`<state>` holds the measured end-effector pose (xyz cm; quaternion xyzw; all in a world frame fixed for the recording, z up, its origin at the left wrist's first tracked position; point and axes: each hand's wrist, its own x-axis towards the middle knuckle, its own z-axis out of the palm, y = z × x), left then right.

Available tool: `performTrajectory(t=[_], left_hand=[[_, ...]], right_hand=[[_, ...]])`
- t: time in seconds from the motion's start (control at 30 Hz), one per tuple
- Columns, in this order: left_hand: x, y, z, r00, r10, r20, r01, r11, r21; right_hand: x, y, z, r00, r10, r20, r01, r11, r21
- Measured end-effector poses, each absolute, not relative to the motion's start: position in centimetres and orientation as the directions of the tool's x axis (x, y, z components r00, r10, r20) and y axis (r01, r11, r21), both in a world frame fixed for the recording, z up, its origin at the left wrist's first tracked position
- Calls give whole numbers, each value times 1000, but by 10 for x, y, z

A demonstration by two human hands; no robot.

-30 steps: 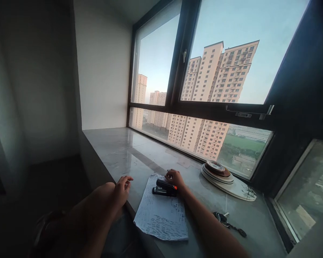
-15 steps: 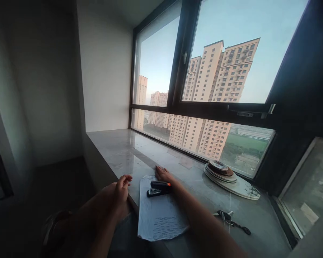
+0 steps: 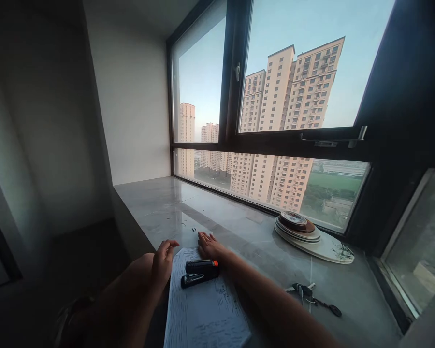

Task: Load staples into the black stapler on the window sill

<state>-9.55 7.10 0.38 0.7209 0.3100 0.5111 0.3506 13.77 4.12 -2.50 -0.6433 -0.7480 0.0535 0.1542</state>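
Observation:
A black stapler point(image 3: 199, 272) with an orange tip lies on a written sheet of paper point(image 3: 206, 309) on the grey stone window sill point(image 3: 159, 208). My right hand point(image 3: 209, 244) lies flat and open on the sill just beyond the paper's far edge, fingers stretched out toward some tiny dark specks. My left hand point(image 3: 163, 260) hovers at the sill's front edge, left of the paper, fingers loosely curled and holding nothing. The stapler sits between the two hands, touched by neither.
A stack of round plates point(image 3: 299, 227) rests on a larger white plate point(image 3: 329, 249) at the right, by the window. A bunch of keys point(image 3: 308, 295) lies nearer on the right. The sill drops off at its left edge into a dark floor area.
My right hand let go of the stapler and slid forward and left, flattening on the sill. The paper and stapler shifted left and nearer. My left hand barely moved.

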Motion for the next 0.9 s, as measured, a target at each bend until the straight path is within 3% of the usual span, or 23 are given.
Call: performTrajectory(t=[0.1,0.23,0.43,0.6,0.8,0.9], left_hand=[[-77,54,7,404,718,567,112,-654,748],[-61,37,-8,525,701,483,176,-645,744],[-60,32,-21,631,608,481,251,-747,615],[-57,32,-26,616,615,493,319,-766,558],[-52,28,-26,518,689,506,406,-719,563],[-55,25,-21,504,701,504,361,-701,615]], right_hand=[[156,28,-20,-114,981,155,949,154,-275],[182,21,-10,7,991,137,953,35,-301],[180,17,-5,76,974,211,947,-4,-321],[182,0,9,302,876,377,841,-59,-538],[183,-16,5,279,899,337,625,96,-774],[174,-16,-3,302,897,323,606,81,-791]])
